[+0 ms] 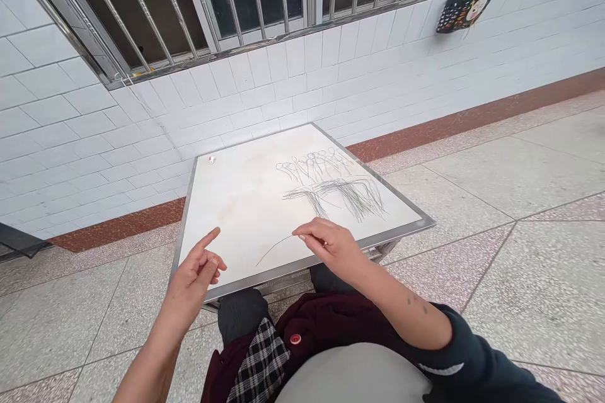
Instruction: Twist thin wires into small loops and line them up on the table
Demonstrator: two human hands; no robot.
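My right hand (pixel 333 247) is closed in a pinch on one end of a thin dark wire (pixel 274 245), which curves down to the left over the table's near part. To the left, my left hand (pixel 198 267) hovers by the table's left front with its index finger stretched out and the thumb near the other, bent fingers; I see nothing in it. Beyond my right hand lie bunches of straight-ended dark wires (pixel 352 198). Behind these is a row of thin wires with looped ends (pixel 314 167). All rest on the white tabletop (pixel 236 195).
A small red and white item (pixel 212 159) sits at the table's back left corner. The table's grey metal edge (pixel 420 224) faces a white tiled wall (pixel 265 101) with a barred window above. A black patterned basket (pixel 466 11) hangs from the bars at right.
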